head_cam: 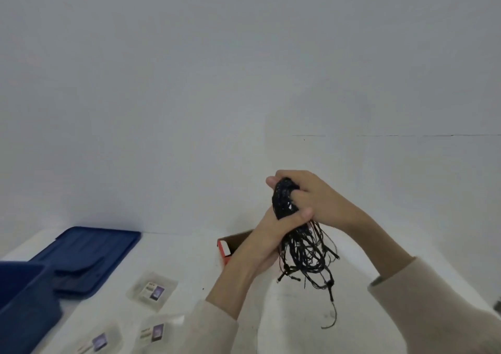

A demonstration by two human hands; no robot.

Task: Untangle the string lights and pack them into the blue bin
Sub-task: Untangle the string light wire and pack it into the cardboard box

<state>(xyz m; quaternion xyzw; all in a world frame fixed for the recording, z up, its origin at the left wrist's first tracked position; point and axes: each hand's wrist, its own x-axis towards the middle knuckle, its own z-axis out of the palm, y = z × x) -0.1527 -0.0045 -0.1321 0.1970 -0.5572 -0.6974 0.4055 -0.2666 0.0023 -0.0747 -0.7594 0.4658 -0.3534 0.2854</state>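
Observation:
A tangled bundle of black string lights (pixel 306 248) hangs in the air above the white table, right of centre. My left hand (pixel 271 237) grips the bundle from below, thumb across the wires. From above, my right hand (pixel 311 191) holds the top of the bundle, fingers curled into the dense knot. Loose loops and wire ends dangle beneath both hands. The blue bin (pixel 24 302) stands at the lower left, only partly in view.
The bin's blue lid (pixel 89 250) lies flat beside the bin. Three clear packets with printed labels (pixel 153 290) lie on the white table (pixel 189 256). A small open red and white cardboard box (pixel 230 244) sits behind my left hand. A white wall rises behind.

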